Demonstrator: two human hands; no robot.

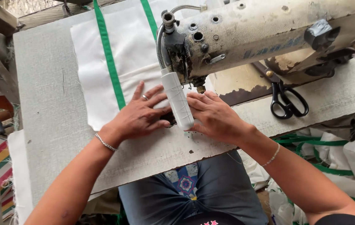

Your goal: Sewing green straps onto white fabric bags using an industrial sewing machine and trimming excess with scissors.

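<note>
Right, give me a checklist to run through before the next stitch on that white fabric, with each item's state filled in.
1. Left hand flat on the white fabric: ok.
2. Right hand beside the needle area, fingertips close under the sewing machine head: not ok, fingers look very near it.
3. Fabric lying flat under the presser foot: cannot tell, the white lamp tube hides it.
4. Green stripe running straight towards the person: ok.
5. Scissors off the fabric, on the table: ok.
6. Needle threaded: cannot tell.
</note>
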